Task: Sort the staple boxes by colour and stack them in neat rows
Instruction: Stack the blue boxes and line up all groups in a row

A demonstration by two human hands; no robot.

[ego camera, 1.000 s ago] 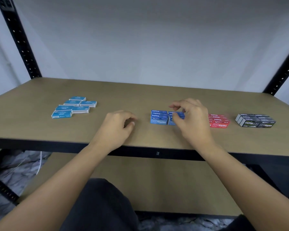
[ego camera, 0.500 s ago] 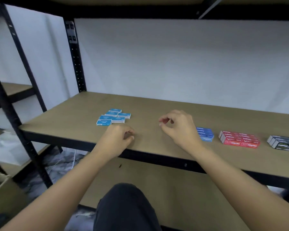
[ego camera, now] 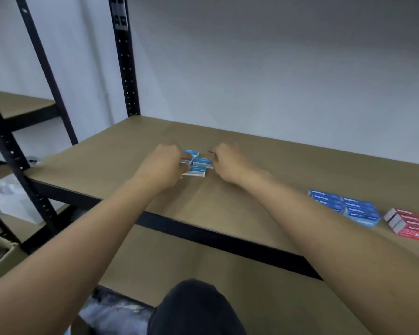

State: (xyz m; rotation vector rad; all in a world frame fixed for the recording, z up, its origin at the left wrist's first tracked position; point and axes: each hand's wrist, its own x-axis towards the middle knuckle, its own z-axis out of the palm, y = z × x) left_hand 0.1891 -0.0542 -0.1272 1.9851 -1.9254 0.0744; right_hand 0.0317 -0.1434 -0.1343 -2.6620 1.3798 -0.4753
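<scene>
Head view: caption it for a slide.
Both hands, left hand and right hand, reach the scattered light-blue staple boxes on the shelf.

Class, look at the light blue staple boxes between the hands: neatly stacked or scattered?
Scattered: the light blue staple boxes lie loosely at differing angles, in no row.

Your tan wooden shelf (ego camera: 240, 213) carries three groups: loose light-blue staple boxes (ego camera: 198, 165) toward its left, a neat block of darker blue staple boxes (ego camera: 348, 209) well to the right, and red staple boxes (ego camera: 411, 226) just beside those.
</scene>
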